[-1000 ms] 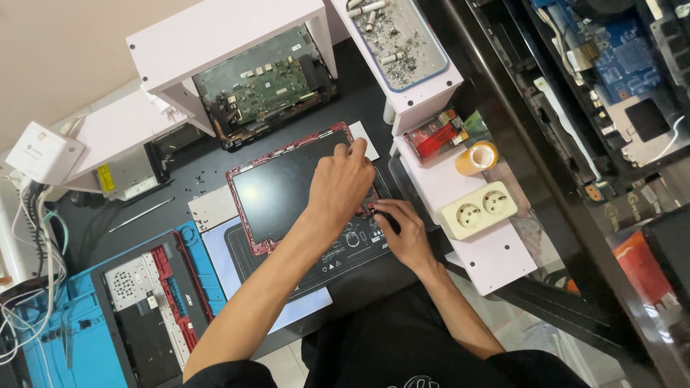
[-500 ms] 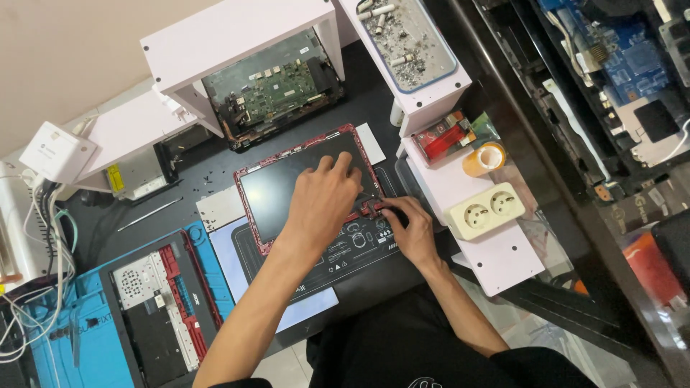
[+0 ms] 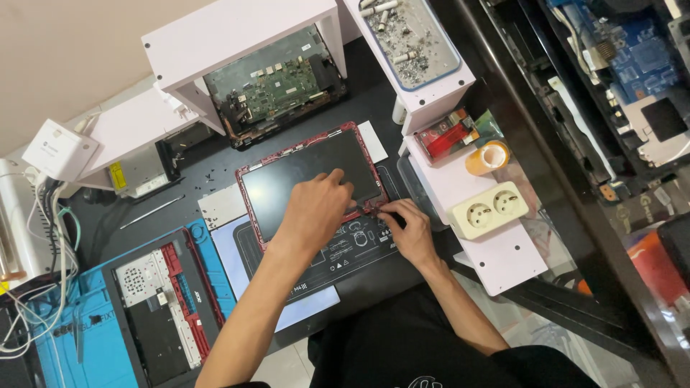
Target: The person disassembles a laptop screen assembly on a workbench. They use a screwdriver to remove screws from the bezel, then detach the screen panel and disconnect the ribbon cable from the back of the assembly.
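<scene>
A dark laptop panel with a red frame [image 3: 287, 154] lies on a black work mat [image 3: 359, 262] in the middle of the bench. My left hand [image 3: 316, 208] rests on the panel's lower right part, fingers spread and pressing on the dark surface. My right hand [image 3: 411, 231] sits just off the frame's lower right corner. Its fingers are pinched around what looks like a small thin tool [image 3: 361, 209], whose tip touches that corner. Both forearms reach in from the bottom edge.
A green circuit board [image 3: 269, 86] sits under a white shelf [image 3: 237, 32] behind. A tray of screws [image 3: 413, 36], a red box [image 3: 445, 135], a tape roll [image 3: 489, 156] and a double socket [image 3: 489, 208] stand right. A blue mat [image 3: 50, 338] with a keyboard part [image 3: 158, 309] lies left.
My left hand has slid a little down and left across the panel. My right hand stays at the frame's lower right corner. The view has shifted slightly.
</scene>
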